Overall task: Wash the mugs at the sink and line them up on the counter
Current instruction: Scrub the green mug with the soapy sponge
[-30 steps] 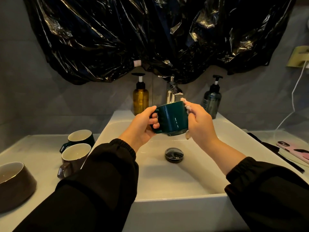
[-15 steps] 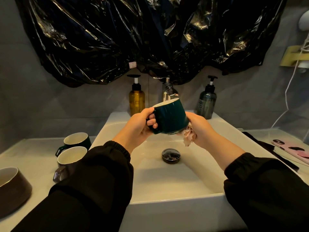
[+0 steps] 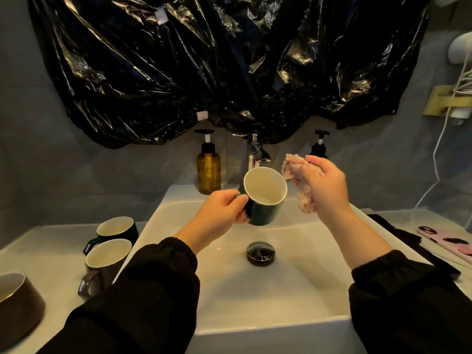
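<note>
Two hands above sink [image 3: 281, 297]. Left hand [image 3: 219, 213] grips green mug [image 3: 264, 198] by handle, mouth tilted toward wearer, likely baring inside for wiping; right hand [image 3: 324, 187] clutches cloth [image 3: 297, 180] beside rim. Other mugs [image 3: 115, 227] on counter [image 3: 51, 251].

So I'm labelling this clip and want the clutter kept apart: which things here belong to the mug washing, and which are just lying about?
Job in hand: green mug in the left hand; cloth in the right hand; sink; tap; second green mug and brown mug on the counter.
Lying about: brown bowl; phone; amber pump bottle; black plastic sheet.
</note>
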`<control>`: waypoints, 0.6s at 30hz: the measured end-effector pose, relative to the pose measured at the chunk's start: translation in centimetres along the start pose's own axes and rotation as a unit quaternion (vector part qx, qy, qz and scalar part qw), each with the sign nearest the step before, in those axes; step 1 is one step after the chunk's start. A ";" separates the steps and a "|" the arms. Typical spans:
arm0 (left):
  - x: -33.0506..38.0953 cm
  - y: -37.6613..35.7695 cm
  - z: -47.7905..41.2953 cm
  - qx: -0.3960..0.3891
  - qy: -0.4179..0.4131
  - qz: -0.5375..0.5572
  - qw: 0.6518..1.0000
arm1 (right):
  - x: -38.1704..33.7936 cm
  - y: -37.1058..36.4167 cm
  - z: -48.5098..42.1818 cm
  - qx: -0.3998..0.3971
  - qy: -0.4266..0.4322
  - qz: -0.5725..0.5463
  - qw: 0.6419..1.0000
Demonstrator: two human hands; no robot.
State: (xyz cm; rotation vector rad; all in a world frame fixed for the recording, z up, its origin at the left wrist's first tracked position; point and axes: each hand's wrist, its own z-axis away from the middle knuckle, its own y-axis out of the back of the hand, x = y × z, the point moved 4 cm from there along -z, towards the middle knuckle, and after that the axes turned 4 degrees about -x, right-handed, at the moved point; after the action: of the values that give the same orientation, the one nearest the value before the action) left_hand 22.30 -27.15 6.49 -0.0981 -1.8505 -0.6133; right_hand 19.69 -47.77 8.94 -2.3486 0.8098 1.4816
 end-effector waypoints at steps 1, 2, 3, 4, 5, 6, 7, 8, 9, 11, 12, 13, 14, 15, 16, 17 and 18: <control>-0.1 0.0 0.1 0.008 -0.028 -0.081 0.996 | -1.1 0.7 0.3 0.024 0.031 -0.023 0.999; -0.2 -0.1 0.1 0.015 -0.048 -0.139 0.989 | -1.9 0.9 0.7 0.023 0.053 -0.040 0.998; -0.3 -0.2 0.2 0.022 -0.059 -0.170 0.983 | -2.7 0.8 1.3 0.001 0.069 -0.041 0.997; -0.4 -0.2 0.3 0.027 -0.066 -0.185 0.980 | -3.3 0.2 2.0 -0.033 0.081 -0.021 0.996; -0.5 -0.2 0.2 0.034 -0.073 -0.197 0.977 | -3.5 -0.6 2.7 -0.068 0.088 0.019 0.994; -0.4 -0.2 0.2 0.040 -0.081 -0.204 0.975 | -3.7 -1.6 3.4 -0.101 0.088 0.072 0.988; -0.3 -0.3 0.3 0.043 -0.091 -0.206 0.973 | -3.5 -2.7 3.8 -0.133 0.081 0.133 0.979; -0.2 -0.5 0.3 0.043 -0.100 -0.205 0.973 | -3.3 -3.8 4.2 -0.162 0.070 0.196 0.965; -0.1 -0.6 0.4 0.041 -0.107 -0.209 0.971 | -3.1 -4.8 4.3 -0.192 0.060 0.258 0.945; 0.0 -0.9 0.5 0.034 -0.115 -0.226 0.967 | -2.4 -6.6 4.2 -0.253 0.015 0.320 0.913; -0.1 -1.0 0.5 0.030 -0.115 -0.235 0.965 | -2.1 -7.1 4.0 -0.285 -0.027 0.313 0.906; -0.1 -1.0 0.5 0.028 -0.113 -0.241 0.963 | -1.9 -7.3 4.1 -0.313 -0.072 0.288 0.902; -0.2 -1.0 0.5 0.027 -0.111 -0.243 0.963 | -1.8 -7.4 4.0 -0.341 -0.111 0.248 0.900; -0.3 -0.8 0.5 0.028 -0.109 -0.241 0.964 | -1.7 -7.2 4.0 -0.368 -0.138 0.198 0.898; -0.4 -0.6 0.6 0.028 -0.105 -0.239 0.965 | -1.6 -6.8 4.0 -0.391 -0.156 0.148 0.895; -0.4 -0.4 0.7 0.030 -0.101 -0.238 0.966 | -1.6 -6.3 3.9 -0.403 -0.163 0.110 0.894; -0.4 -0.1 0.7 0.035 -0.098 -0.236 0.966 | -1.5 -5.7 3.8 -0.402 -0.166 0.079 0.897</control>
State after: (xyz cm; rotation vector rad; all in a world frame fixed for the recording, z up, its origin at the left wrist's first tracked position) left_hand 21.82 -26.81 5.89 0.3529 -2.1011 -0.8883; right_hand 19.66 -40.82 8.07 -2.4228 0.3196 2.5844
